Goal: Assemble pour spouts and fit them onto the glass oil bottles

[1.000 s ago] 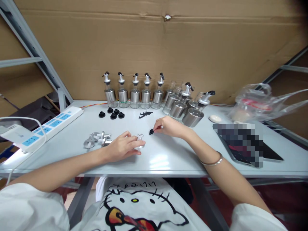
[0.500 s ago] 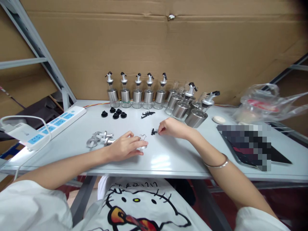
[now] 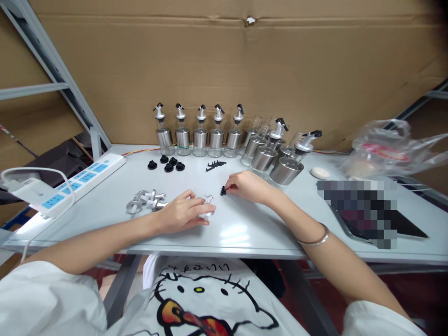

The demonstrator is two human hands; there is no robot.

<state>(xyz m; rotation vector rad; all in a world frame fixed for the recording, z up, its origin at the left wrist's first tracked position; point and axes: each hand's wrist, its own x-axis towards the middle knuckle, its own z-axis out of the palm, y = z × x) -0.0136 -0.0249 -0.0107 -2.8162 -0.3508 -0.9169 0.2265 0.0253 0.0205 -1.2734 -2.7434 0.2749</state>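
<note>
At twelve o'clock I see five bottles [image 3: 199,140] with fitted spouts [image 3: 180,112]; at nine, loose silver pieces [image 3: 153,203] look unassembled. Centrally, my left hand [image 3: 184,213] holds one silver spout [image 3: 210,213]; my right hand [image 3: 247,186], pinched narrow, meets small black parts [image 3: 223,191], grip unclear.

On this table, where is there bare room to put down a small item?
Bare tabletop lies between the left hand, right forearm and front edge; a smaller strip separates the black stoppers from the loose silver spouts. Crowded: behind the right hand, where the bottles bunch together, and far right, around the plastic bag.
</note>
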